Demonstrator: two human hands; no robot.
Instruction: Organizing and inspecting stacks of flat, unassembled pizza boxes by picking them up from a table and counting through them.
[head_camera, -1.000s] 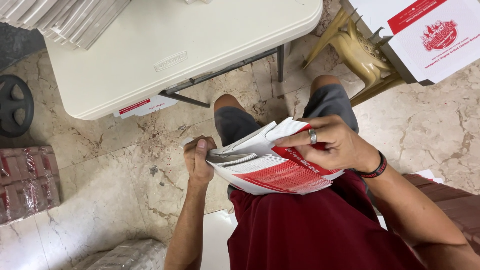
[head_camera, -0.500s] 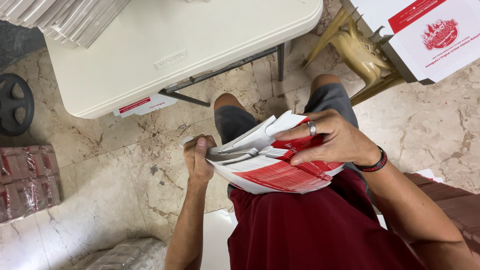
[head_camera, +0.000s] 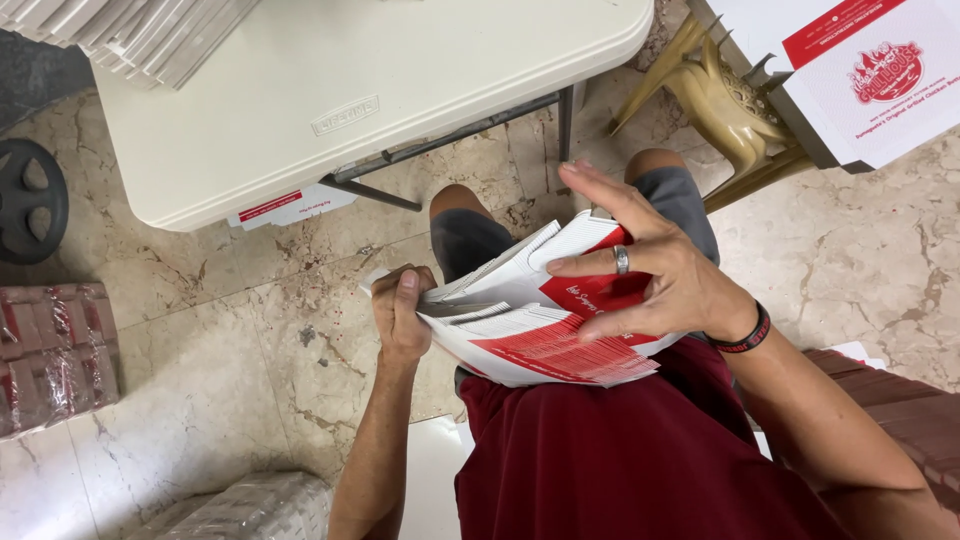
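Nearest to us, over the lap of our dark red shirt (head_camera: 640, 460), we hold a stack (head_camera: 545, 315) of flat white-and-red card sheets, fanned open at its left end. Our left hand (head_camera: 402, 318) grips that end, thumb on top and fingers curled under, pinching the lower sheets together. Our right hand (head_camera: 655, 275) lies on top of the stack with fingers spread wide and mostly lifted; the finger with the ring (head_camera: 621, 260) presses a raised white flap, and the lower fingers touch the red print. A dark band (head_camera: 745, 335) circles that wrist. The stack sits above our knees, clear of the table.

At our feet is a marble floor (head_camera: 220, 340). On it, by the left edge of view, lie wrapped red bundles (head_camera: 55, 350), and a wrapped pale bundle (head_camera: 250, 505) lies at the bottom.

Further out stands a cream folding table (head_camera: 400, 60), its near edge just beyond our knees. A pile of flat pale sheets (head_camera: 150, 30) rests on its far left corner. Under its near edge a white-and-red card (head_camera: 290, 207) lies on the floor. A black wheel (head_camera: 25, 200) is left of the table. To the right a yellow plastic chair (head_camera: 720, 100) carries a white box (head_camera: 860, 70) with red print.
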